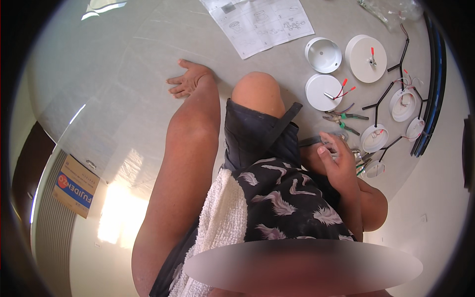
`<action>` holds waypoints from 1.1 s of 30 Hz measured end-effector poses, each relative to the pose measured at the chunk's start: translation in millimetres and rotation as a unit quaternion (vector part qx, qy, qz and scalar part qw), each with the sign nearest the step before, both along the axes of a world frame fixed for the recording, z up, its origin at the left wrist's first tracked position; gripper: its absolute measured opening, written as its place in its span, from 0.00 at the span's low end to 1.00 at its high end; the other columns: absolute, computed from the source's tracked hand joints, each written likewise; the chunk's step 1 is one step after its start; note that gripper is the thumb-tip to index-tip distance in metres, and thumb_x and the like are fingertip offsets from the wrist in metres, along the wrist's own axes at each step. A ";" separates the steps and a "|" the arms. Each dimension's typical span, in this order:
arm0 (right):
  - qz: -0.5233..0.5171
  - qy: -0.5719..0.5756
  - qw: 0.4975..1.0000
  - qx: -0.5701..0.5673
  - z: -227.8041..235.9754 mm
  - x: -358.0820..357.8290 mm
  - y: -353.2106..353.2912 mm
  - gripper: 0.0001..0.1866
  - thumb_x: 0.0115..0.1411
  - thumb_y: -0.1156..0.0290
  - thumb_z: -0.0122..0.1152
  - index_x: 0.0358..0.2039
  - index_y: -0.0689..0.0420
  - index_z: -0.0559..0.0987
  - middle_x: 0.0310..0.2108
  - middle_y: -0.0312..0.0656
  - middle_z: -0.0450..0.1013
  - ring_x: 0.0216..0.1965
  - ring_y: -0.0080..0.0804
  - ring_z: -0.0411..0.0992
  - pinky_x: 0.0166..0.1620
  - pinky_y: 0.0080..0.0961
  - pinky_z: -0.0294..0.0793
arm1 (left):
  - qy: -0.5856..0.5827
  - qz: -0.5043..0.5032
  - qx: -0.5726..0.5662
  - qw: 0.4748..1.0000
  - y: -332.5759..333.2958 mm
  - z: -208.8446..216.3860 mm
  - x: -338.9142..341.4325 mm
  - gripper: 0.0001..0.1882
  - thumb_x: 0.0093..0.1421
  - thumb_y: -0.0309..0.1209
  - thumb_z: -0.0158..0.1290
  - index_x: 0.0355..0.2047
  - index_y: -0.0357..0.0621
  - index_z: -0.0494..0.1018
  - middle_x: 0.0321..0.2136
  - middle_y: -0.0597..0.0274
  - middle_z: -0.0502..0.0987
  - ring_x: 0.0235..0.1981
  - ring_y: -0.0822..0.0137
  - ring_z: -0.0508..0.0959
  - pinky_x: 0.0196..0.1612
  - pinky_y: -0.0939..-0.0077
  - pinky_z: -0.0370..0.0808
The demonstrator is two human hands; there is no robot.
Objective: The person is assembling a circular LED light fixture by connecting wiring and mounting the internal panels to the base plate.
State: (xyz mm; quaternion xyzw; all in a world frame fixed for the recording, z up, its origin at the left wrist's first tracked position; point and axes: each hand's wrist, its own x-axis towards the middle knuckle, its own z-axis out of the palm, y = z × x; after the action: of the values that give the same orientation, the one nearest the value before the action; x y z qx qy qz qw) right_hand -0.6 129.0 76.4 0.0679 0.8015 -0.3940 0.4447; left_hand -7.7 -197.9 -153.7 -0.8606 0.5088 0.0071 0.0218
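My left hand (187, 80) lies flat on the pale floor with its fingers spread, arm straight, holding nothing. My right hand (334, 159) is beside my bent knee (257, 91), its fingers curled around a small shiny metal part (354, 156) that is partly hidden. Just beyond that hand lie green-handled pliers (346, 119) and several small round white lamp fittings (373, 137) with black brackets and thin red and white wires.
Three larger white round lamp shells (323, 54) lie on the floor ahead to the right. A printed instruction sheet (262, 22) lies at the top. A cardboard box (74, 185) stands at left, a clear plastic bag (391, 10) at top right, and dark tubing (436, 74) along the right.
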 end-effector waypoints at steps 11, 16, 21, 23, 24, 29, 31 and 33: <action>0.014 -0.003 1.000 0.008 1.2 -3.4 -2.6 0.17 0.57 0.71 0.55 0.47 0.61 0.72 0.39 0.46 0.71 0.35 0.32 0.71 0.37 0.24 0.69 | -0.003 0.002 0.001 1.000 1.6 -4.1 1.6 0.44 0.55 0.65 0.33 0.64 0.51 0.45 0.64 0.49 0.44 0.65 0.52 0.43 0.63 0.53 0.44; 0.016 0.001 1.000 0.004 0.8 -2.8 -1.8 0.17 0.57 0.70 0.55 0.47 0.61 0.72 0.40 0.46 0.71 0.35 0.33 0.71 0.37 0.24 0.70 | -0.004 0.002 0.001 1.000 1.7 2.8 -2.6 0.44 0.55 0.65 0.33 0.64 0.51 0.45 0.64 0.49 0.44 0.65 0.52 0.43 0.63 0.53 0.44; 0.008 0.001 1.000 -0.002 -0.5 -1.0 -0.8 0.18 0.57 0.70 0.55 0.47 0.61 0.72 0.40 0.47 0.71 0.35 0.33 0.72 0.38 0.24 0.70 | -0.006 0.001 -0.003 1.000 -0.2 6.4 -2.4 0.44 0.55 0.65 0.33 0.64 0.51 0.45 0.64 0.49 0.44 0.65 0.52 0.43 0.63 0.53 0.44; 0.011 0.001 1.000 0.006 0.6 -1.6 -0.1 0.18 0.57 0.70 0.55 0.47 0.61 0.72 0.40 0.47 0.71 0.35 0.33 0.72 0.38 0.25 0.70 | -0.004 0.000 0.004 1.000 3.3 5.8 -4.0 0.44 0.56 0.65 0.33 0.64 0.51 0.45 0.64 0.49 0.44 0.65 0.53 0.44 0.63 0.53 0.45; 0.010 0.002 1.000 0.009 0.7 -1.5 0.2 0.18 0.57 0.70 0.55 0.47 0.61 0.72 0.40 0.47 0.71 0.35 0.33 0.72 0.38 0.25 0.70 | -0.004 -0.001 0.007 1.000 5.0 5.4 -4.8 0.43 0.56 0.65 0.33 0.64 0.51 0.45 0.64 0.49 0.44 0.65 0.53 0.44 0.63 0.53 0.45; -0.004 -0.004 1.000 0.000 2.1 -2.5 -1.3 0.17 0.57 0.71 0.54 0.47 0.61 0.72 0.40 0.47 0.71 0.34 0.34 0.71 0.39 0.26 0.70 | -0.005 -0.005 0.006 1.000 3.3 9.2 -4.9 0.43 0.56 0.64 0.33 0.64 0.51 0.46 0.64 0.49 0.45 0.65 0.53 0.44 0.63 0.53 0.45; 0.005 0.005 1.000 0.000 1.6 -2.2 -1.0 0.17 0.57 0.71 0.54 0.47 0.61 0.72 0.40 0.47 0.71 0.34 0.34 0.71 0.39 0.26 0.70 | -0.006 -0.006 0.006 1.000 1.8 9.9 -3.7 0.43 0.56 0.64 0.33 0.64 0.51 0.46 0.64 0.49 0.45 0.65 0.53 0.44 0.63 0.53 0.45; 0.015 0.013 1.000 -0.001 1.4 -1.8 -1.3 0.17 0.56 0.71 0.54 0.47 0.61 0.72 0.40 0.48 0.71 0.34 0.34 0.71 0.40 0.27 0.70 | -0.007 -0.008 0.005 1.000 -1.1 9.2 -0.9 0.43 0.56 0.64 0.33 0.64 0.51 0.46 0.64 0.50 0.45 0.65 0.53 0.44 0.63 0.53 0.45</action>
State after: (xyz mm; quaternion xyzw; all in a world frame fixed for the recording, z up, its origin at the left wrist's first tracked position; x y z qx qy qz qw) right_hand -2.4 127.7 77.8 0.0505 0.8075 -0.3892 0.4404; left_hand -8.6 -198.9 -144.6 -0.8563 0.5156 0.0035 0.0297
